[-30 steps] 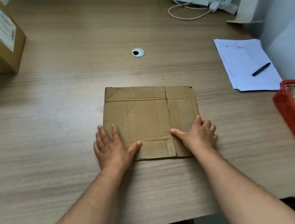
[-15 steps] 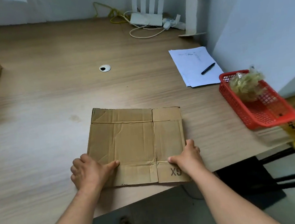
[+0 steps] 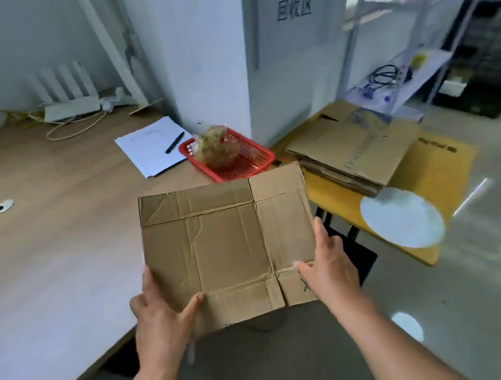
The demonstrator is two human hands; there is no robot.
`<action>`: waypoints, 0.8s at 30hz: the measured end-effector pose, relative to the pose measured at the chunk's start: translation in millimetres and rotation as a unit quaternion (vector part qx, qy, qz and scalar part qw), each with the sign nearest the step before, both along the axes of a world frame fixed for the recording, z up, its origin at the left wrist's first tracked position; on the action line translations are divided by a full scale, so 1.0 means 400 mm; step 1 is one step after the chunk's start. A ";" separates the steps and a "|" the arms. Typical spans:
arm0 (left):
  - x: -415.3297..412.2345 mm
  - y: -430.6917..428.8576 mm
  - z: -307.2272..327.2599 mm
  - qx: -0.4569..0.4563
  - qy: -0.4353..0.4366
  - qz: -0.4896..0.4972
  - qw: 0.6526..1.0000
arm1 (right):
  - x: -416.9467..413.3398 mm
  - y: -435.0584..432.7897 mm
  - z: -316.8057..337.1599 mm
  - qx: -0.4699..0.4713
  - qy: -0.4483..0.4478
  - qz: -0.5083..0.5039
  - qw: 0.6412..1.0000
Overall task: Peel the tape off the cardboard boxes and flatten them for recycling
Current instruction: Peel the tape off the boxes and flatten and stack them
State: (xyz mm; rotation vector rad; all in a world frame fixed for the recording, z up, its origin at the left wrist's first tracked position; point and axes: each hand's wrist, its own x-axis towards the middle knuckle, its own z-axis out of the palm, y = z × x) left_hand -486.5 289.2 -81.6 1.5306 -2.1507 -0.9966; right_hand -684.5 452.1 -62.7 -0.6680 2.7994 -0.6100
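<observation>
Having just been pressed flat on the desk [image 3: 44,246], the flattened box [image 3: 228,249] is now held past the desk edge, gripped at its near corners by the left hand [image 3: 161,320] and right hand [image 3: 331,268]; stacking on the cardboard pile [image 3: 354,145] is judged next.

Both bare forearms come in from the lower edge, the left from 7 o'clock and the right from 5 o'clock, drawing slightly together. The left grip [image 3: 161,320] pinches the flattened box [image 3: 227,246] at its 7 o'clock corner, thumb on top pointing toward 2 o'clock, one finger up the side edge, the rest hidden beneath. The right grip [image 3: 331,270] pinches the 5 o'clock corner, thumb on top pointing toward 9 o'clock, forefinger straight along the side edge toward 12 o'clock.
</observation>
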 end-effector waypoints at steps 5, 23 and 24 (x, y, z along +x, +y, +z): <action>-0.217 0.152 0.056 -0.031 0.014 -0.122 0.992 | -0.155 0.229 0.048 -0.047 0.033 -0.100 0.993; -0.845 0.379 0.061 -0.050 0.010 -0.234 0.971 | -0.701 0.537 0.093 -0.007 0.032 -0.205 0.978; -0.875 0.384 0.055 -0.043 0.005 -0.225 0.973 | -0.746 0.536 0.094 0.003 0.031 -0.197 0.980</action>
